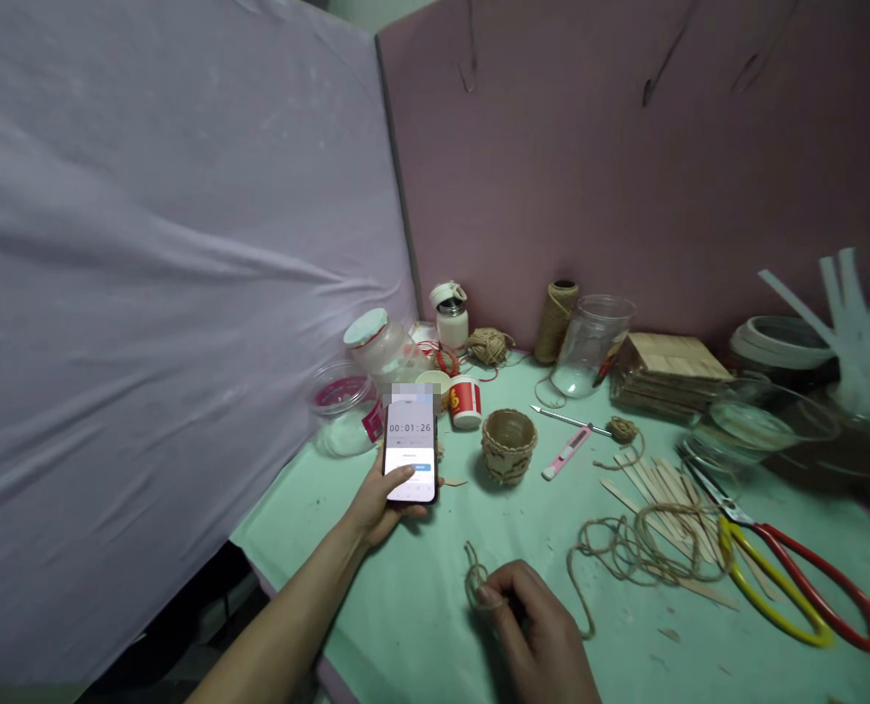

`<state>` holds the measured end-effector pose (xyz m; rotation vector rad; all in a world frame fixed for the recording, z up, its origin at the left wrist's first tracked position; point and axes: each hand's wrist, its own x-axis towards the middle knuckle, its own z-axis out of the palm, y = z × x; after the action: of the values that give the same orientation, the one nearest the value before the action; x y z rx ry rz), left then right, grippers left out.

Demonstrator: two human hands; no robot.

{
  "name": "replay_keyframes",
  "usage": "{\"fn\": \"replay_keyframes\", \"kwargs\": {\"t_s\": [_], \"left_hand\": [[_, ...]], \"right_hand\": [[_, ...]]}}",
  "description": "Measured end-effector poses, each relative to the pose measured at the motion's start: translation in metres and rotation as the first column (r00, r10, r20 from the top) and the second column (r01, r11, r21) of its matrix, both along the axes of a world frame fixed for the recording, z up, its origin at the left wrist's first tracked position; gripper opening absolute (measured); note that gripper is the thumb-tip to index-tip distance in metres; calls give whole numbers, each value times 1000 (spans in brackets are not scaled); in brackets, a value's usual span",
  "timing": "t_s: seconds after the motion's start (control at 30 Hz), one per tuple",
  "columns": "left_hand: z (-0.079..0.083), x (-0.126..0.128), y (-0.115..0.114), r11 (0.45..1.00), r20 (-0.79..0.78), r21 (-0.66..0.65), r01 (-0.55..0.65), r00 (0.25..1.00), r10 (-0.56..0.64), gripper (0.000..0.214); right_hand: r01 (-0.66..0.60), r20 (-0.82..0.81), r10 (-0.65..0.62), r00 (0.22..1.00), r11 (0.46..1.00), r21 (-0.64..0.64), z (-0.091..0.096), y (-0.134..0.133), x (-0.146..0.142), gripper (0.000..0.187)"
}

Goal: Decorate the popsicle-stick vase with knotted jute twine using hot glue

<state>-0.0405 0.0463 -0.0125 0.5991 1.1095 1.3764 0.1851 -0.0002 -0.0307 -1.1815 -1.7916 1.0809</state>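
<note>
My left hand (385,501) is closed round a smartphone (411,440), its thumb lying on the lit screen, which reads 00:01:26. Between thumb and fingers, my right hand (534,626) pinches a small loop of jute twine (473,577) near the front of the table. Beyond both hands stands a small woven twine basket (508,445), upright, with a darker pattern round its side. More loose jute twine (636,548) lies tangled to the right, over flat wooden sticks (662,489). Big scissors (779,577) with one red and one yellow handle rest beside the sticks.
A pink utility knife (567,452) and a craft knife (559,416) lie past the basket. Behind stand a red-and-white cup (465,403), clear jars (592,342), a twine spool (556,323) and a wrapped stack of wooden pieces (670,367). Fabric walls close the left and back.
</note>
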Motion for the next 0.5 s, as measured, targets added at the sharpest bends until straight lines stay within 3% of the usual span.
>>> {"fn": "replay_keyframes", "kwargs": {"t_s": [0.1, 0.23, 0.3, 0.37, 0.5], "left_hand": [[13, 0, 7, 1000, 63, 6, -12, 998, 11, 74], [45, 3, 34, 998, 179, -64, -25, 983, 36, 60], [65, 5, 57, 996, 201, -70, -54, 977, 67, 55], [82, 6, 85, 984, 181, -70, -165, 968, 175, 47], [105, 6, 147, 956, 68, -50, -291, 954, 294, 35]], "right_hand": [[-5, -9, 5, 1000, 1000, 16, 0, 0, 0, 26], [-7, -22, 8, 1000, 1000, 24, 2, 0, 1, 25], [-8, -35, 9, 999, 1000, 21, 2, -1, 2, 24], [-6, -53, 7, 999, 1000, 19, 2, -2, 1, 24], [34, -109, -29, 994, 998, 49, -4, -3, -2, 25]]}}
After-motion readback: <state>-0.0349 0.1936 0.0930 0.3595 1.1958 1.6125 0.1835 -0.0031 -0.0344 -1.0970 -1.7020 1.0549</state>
